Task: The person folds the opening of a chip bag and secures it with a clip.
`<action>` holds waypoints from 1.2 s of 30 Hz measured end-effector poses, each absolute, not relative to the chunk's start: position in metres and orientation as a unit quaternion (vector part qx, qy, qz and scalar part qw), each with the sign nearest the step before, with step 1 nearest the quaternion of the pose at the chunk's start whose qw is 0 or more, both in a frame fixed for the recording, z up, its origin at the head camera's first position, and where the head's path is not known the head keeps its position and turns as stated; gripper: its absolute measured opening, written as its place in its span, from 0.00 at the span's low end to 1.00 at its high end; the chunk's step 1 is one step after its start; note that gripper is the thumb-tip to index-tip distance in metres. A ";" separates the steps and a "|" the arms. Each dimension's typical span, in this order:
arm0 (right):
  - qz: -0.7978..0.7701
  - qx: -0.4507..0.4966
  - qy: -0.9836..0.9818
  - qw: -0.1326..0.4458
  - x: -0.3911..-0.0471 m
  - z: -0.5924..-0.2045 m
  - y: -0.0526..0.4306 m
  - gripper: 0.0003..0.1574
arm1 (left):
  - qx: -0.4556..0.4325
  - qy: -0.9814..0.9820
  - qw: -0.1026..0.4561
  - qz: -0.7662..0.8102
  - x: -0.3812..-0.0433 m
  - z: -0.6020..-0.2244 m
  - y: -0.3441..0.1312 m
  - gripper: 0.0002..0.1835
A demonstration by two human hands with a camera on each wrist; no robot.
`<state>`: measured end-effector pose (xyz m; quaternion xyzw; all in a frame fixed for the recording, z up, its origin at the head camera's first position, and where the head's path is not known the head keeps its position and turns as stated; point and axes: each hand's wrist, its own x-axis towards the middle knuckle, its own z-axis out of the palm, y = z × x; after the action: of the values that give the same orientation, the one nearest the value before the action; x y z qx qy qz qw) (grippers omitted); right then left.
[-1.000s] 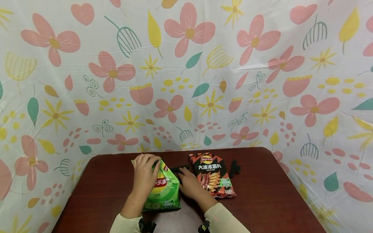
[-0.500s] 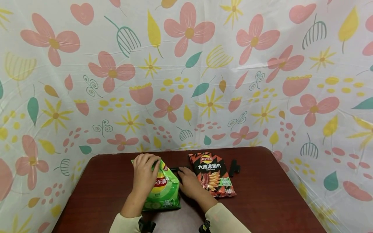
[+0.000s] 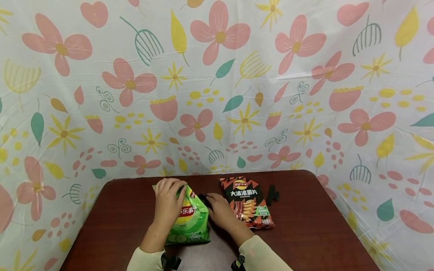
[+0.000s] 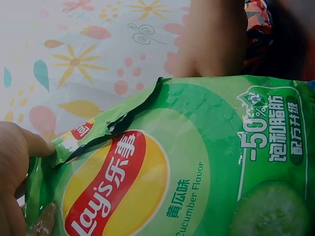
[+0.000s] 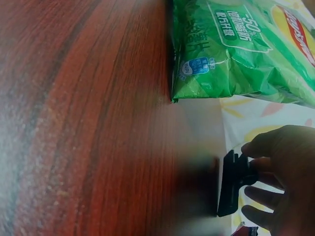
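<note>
My left hand [image 3: 170, 199] grips the upper left of a green bag of cucumber-flavor chips [image 3: 193, 227], which leans upright on the table. In the left wrist view the bag's top edge [image 4: 110, 125] is folded over toward the front, and the thumb presses near its corner. Just right of the bag, my right hand [image 3: 222, 213] pinches a black bag clip [image 5: 230, 189] between thumb and fingers. The right wrist view shows the clip's long bar held close over the tabletop; in the head view the hand covers most of it.
A red and black chip bag [image 3: 249, 201] lies flat right of my right hand. Beyond it is a second black clip [image 3: 272, 195]. The dark red wooden table [image 3: 305, 226] ends at a flower-printed curtain [image 3: 217, 94] behind.
The black clip has turned in my right hand, so its bar no longer sticks out behind the fingers toward the red and black bag. My left hand and the green bag have stayed put.
</note>
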<state>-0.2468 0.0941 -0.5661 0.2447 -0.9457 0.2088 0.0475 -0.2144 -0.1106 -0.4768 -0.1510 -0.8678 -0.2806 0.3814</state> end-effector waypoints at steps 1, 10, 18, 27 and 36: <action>0.213 0.246 -0.944 0.050 -0.247 -0.566 0.094 0.28 | -0.151 -0.867 0.382 -0.281 -0.214 -0.477 -0.111 0.07; 0.262 0.238 -0.933 0.062 -0.249 -0.568 0.096 0.24 | -0.152 -0.867 0.381 -0.284 -0.215 -0.478 -0.110 0.07; 0.365 0.205 -0.900 0.120 -0.246 -0.568 0.097 0.17 | -0.149 -0.868 0.379 -0.285 -0.214 -0.476 -0.109 0.06; 0.422 0.186 -0.875 0.145 -0.245 -0.570 0.099 0.18 | -0.148 -0.867 0.381 -0.285 -0.216 -0.478 -0.110 0.07; 0.492 0.138 -0.856 0.081 -0.243 -0.568 0.101 0.30 | -0.147 -0.869 0.376 -0.287 -0.216 -0.478 -0.111 0.07</action>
<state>-0.2431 0.1012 -0.5684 0.1384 -0.8556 0.4921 0.0811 -0.2162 -0.1105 -0.4784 -0.1466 -0.8690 -0.2866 0.3757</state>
